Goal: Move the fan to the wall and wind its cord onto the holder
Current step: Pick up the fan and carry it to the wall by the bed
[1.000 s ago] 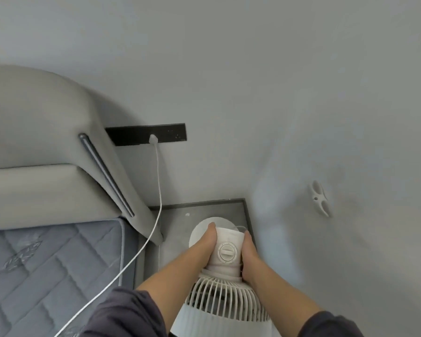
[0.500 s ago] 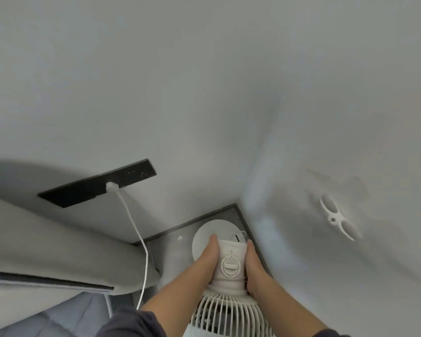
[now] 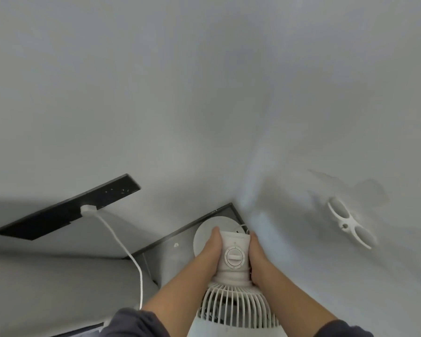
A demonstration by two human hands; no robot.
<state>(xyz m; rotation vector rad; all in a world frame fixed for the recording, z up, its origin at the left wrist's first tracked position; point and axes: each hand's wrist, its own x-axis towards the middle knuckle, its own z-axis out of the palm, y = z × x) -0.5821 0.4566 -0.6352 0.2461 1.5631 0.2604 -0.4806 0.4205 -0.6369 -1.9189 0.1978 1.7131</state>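
Both hands clamp the fan (image 3: 233, 261) by its motor housing: left hand (image 3: 210, 254) and right hand (image 3: 258, 257) w/ fingers pressed tight against either side, timer dial between them. Fan sits in the room corner, round base on the floor (image 3: 170, 254), grille toward the person. Vs a sec ago the view has tipped up and the fan has edged closer to the corner, so the bed has dropped nearly out of sight; I'd say the move-to-wall part is about done. Cord (image 3: 122, 242) runs from its plug in the black outlet strip (image 3: 58, 215), not wound yet. Holder (image 3: 348, 223), white, on the right wall, bare. Faint line of print on the housing top, unreadable; no brand legible.
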